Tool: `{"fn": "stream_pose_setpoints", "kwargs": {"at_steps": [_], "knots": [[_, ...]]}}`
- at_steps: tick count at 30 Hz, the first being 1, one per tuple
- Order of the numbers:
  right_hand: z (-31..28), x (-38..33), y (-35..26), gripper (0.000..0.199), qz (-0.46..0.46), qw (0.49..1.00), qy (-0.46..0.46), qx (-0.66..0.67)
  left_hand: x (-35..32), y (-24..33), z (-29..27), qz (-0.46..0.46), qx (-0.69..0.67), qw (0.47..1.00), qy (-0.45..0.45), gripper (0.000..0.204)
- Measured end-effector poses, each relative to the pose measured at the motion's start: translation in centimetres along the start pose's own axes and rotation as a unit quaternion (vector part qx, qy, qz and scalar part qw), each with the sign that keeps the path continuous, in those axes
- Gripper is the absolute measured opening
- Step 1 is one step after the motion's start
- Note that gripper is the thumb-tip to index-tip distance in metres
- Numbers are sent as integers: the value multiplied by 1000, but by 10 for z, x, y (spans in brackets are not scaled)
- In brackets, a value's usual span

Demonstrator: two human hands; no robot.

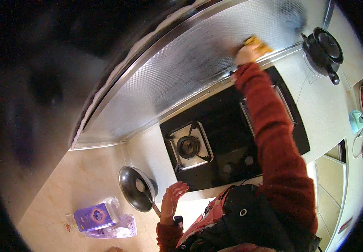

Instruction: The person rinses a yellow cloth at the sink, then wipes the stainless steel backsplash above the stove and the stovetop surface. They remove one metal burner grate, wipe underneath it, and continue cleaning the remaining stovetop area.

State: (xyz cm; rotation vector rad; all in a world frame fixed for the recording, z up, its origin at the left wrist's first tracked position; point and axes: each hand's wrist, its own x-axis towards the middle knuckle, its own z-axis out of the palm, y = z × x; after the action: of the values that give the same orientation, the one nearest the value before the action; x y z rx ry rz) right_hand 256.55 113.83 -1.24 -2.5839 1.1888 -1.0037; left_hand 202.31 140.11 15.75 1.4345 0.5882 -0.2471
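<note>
Your right hand (245,56), slightly blurred, gripped a soft, crumpled yellow cloth (257,43) at the lower part of the shiny, dimpled metal panel (185,69), behind the flat, glossy black stove (223,122). Your left hand (174,195) was open, fingers loosely extended, near the stove's front corner and a round, dark pan (130,190).

Cooktop lettering (234,150) — seemingly too blurred.
</note>
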Motion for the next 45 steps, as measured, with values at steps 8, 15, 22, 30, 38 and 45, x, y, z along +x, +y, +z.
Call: {"fn": "stream_pose_setpoints", "kwargs": {"at_steps": [8,15,22,30,38,45], "knots": [[-114,-135,-46,39,216,732,-337,552,66,51,61,36,56,992,-104,54],[-49,25,33,37,487,528,-365,593,58,31,50,-24,-20,996,-78,57],[123,119,126,57,357,778,-144,497,44,8,41,-64,9,997,-42,65],[127,40,108,27,-158,956,-217,-115,62,25,44,-50,33,995,-75,62],[38,-43,56,30,-203,905,-371,37,101,53,81,-21,69,983,-166,54],[100,123,143,18,-265,887,-367,-89,82,43,54,-67,44,991,-106,58]]}}
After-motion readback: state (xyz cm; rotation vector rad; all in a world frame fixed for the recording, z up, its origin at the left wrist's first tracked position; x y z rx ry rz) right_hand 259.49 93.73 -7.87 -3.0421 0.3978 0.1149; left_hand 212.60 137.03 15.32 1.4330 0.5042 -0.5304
